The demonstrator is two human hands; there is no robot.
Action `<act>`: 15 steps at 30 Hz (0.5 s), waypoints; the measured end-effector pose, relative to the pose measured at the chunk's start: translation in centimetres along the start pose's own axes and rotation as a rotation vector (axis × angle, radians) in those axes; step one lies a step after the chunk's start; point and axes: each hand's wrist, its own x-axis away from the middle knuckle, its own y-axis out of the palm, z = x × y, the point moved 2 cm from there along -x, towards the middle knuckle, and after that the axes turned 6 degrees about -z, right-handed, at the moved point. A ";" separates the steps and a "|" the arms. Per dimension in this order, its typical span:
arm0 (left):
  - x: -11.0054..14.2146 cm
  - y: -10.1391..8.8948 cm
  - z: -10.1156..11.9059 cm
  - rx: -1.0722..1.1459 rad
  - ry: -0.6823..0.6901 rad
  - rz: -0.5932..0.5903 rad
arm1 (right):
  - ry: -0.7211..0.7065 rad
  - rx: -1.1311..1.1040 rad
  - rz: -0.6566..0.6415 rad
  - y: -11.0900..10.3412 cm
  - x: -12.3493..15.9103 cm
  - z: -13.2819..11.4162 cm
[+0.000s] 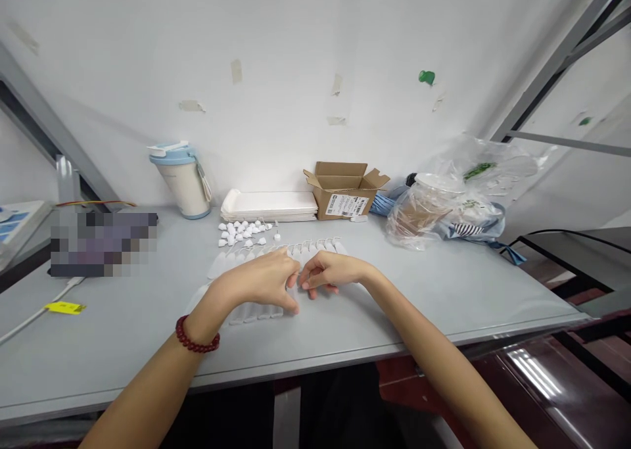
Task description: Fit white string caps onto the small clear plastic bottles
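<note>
Small translucent white tubes (256, 314) lie side by side in rows on the grey table, partly covered by my hands. My left hand (266, 278) is low over these rows, its thumb stretched away from the curled fingers, with a gap between them. Close beside it on the right, my right hand (332, 270) has its thumb and index finger pressed together near the row's end; whatever is between them is too small or hidden to tell. Behind the tubes, a loose group of small white caps (241, 232) is spread out, and one separate white cap (277, 237) stands nearby.
Along the wall are a cream tumbler (181, 183) with a blue lid, a stack of white trays (269, 206) and an open cardboard box (345, 196). Plastic bags (419, 219) and blue cloth are at the right. A white cable (37, 314) with a yellow tag runs at the left.
</note>
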 end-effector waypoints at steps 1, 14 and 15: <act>0.0 0.0 0.0 -0.002 0.002 -0.004 | -0.006 -0.008 0.001 0.0 0.0 0.0; -0.1 0.4 -0.5 -0.031 -0.006 0.021 | -0.020 -0.036 -0.040 0.5 -0.5 0.0; -0.1 0.3 -0.6 -0.027 -0.011 0.026 | -0.019 -0.039 -0.043 0.5 -0.5 0.0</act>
